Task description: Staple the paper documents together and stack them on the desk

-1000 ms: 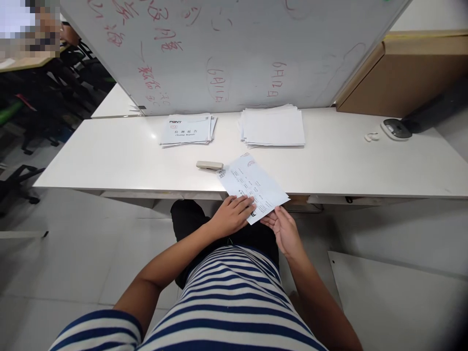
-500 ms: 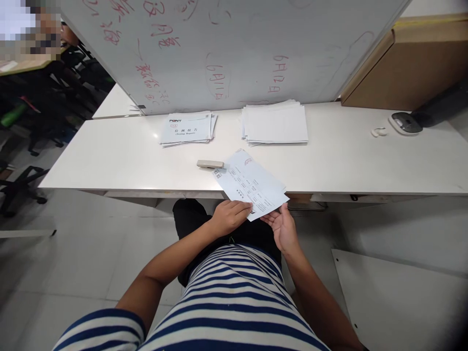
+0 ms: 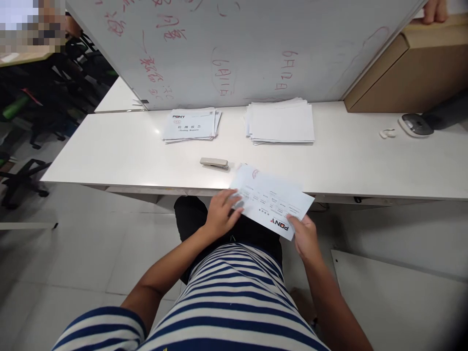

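Holding printed paper [image 3: 270,195] in the right fingers [image 3: 309,226]

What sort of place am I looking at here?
Most likely an office: a whiteboard with red handwriting stands behind a white desk, which holds a stapler and stacks of paper, one topped by a printed testing report.

Single head-worn view, facing forward and steeply down, striped shirt [image 3: 234,302] nearest, desk [image 3: 139,156] beyond, whiteboard [image 3: 256,34] farther
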